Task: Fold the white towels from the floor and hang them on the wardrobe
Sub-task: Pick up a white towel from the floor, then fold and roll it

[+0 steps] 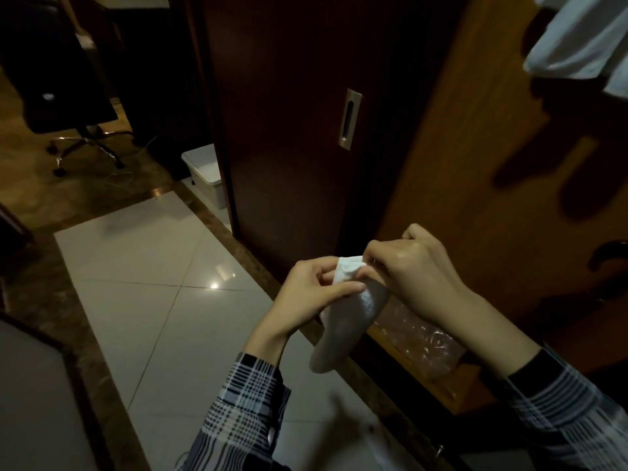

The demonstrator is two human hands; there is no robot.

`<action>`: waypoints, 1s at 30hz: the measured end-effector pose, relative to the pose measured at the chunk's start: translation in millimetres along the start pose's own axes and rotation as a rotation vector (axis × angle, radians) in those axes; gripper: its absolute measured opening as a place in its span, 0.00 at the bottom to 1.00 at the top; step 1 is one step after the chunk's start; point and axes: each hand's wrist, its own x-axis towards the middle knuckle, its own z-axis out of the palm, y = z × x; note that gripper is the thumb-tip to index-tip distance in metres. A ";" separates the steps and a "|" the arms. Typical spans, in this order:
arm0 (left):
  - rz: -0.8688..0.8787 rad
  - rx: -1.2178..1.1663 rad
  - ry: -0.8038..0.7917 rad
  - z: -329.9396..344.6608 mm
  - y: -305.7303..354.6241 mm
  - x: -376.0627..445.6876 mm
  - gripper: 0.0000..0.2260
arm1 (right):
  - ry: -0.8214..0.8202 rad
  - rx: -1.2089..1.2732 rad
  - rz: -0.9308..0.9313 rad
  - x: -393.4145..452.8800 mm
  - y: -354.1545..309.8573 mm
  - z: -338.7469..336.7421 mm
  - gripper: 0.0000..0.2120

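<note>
Folding step: left hand (307, 294) and right hand (413, 277) both pinch the top edge of a small white towel (343, 321) hanging between them. Next, probably lifting it to the wardrobe door (475, 171), up-right, beside hung towel (584, 39).

No text, label, brand, number or sign could be read on anything in the head view.

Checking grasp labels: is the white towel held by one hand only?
No: both the left hand and the right hand pinch the top of the white towel, which hangs below them.
</note>
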 end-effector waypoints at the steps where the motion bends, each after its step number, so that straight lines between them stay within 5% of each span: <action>1: 0.014 0.020 0.007 -1.4 -1.5 0.8 0.15 | 0.008 0.001 -0.001 -0.1 -1.1 0.0 0.13; 5: 0.047 0.041 0.127 -3.9 -6.3 4.5 0.11 | 0.024 0.062 0.172 -5.5 -4.1 7.3 0.16; 9: 0.072 -0.003 0.153 -3.4 -7.7 4.7 0.10 | -0.048 0.737 0.566 -11.7 -7.2 11.5 0.15; 12: 0.110 0.063 0.135 -2.9 -3.9 3.8 0.13 | 0.032 0.947 0.609 -15.3 -9.6 11.7 0.06; 20: -0.004 -0.079 -0.195 5.3 3.8 6.9 0.25 | 0.085 1.293 0.579 9.6 -1.6 -11.8 0.06; 27: -0.002 -0.147 -0.189 14.4 11.4 15.1 0.09 | 0.064 1.520 0.809 19.8 13.2 -1.1 0.10; 30: -0.010 -0.115 -0.132 19.6 11.0 19.0 0.10 | -0.034 1.735 0.978 9.3 8.7 16.8 0.22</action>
